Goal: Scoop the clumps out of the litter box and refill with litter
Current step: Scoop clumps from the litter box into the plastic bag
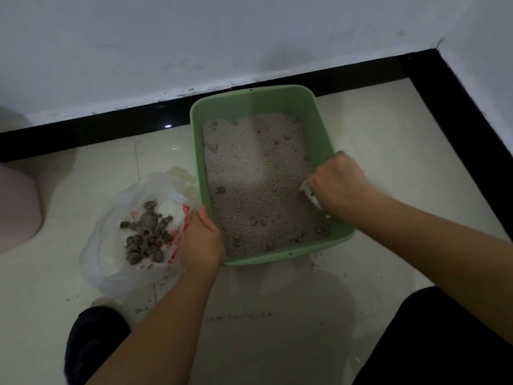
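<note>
The box lay on the floor, long axis running from the person toward the wall, the left hand gripping its near-left rim beside the bag, the right hand curled round a scoop (mostly hidden, heading unclear) at the right side, a clump lying leftward.

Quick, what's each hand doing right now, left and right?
Left hand: closed, gripping the litter box at its near-left rim.
Right hand: closed, holding the white scoop down in the litter.
</note>
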